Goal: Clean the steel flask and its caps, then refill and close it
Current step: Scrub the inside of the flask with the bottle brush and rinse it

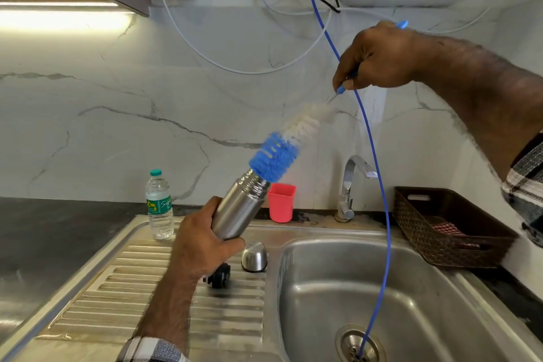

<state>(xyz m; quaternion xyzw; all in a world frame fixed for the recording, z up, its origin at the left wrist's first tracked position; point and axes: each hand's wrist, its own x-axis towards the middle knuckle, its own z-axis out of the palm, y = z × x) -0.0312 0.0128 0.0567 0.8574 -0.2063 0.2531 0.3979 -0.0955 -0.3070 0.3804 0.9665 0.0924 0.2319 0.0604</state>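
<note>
Fingers (pixel 349 79) of the right hand (pixel 382 56) curl round the blue handle of the bottle brush (pixel 282 150), pinching it near its lower end, while the left hand (pixel 202 238) wraps its fingers and thumb round the lower body of the steel flask (pixel 239 209). The flask is held tilted above the sink's draining board (pixel 123 297), mouth pointing up and to the right, and the blue bristle tip sits right at that mouth, with the white bristles well outside.

On the draining board just below the left hand lie the steel cap (pixel 254 256) and a black inner cap (pixel 219 275), near each other. A red cup (pixel 281 202) and a water bottle (pixel 159 206) stand at the back of the sink; the tap (pixel 351 185) is beside the basin (pixel 382 288), where a blue hose (pixel 379 185) hangs down to the drain. A brown basket (pixel 449 229) rests on the counter (pixel 44 229).

The step appears to be scrubbing the flask's inside. The next move likely calls for keeping brush and neck aligned while the left hand holds firm.
</note>
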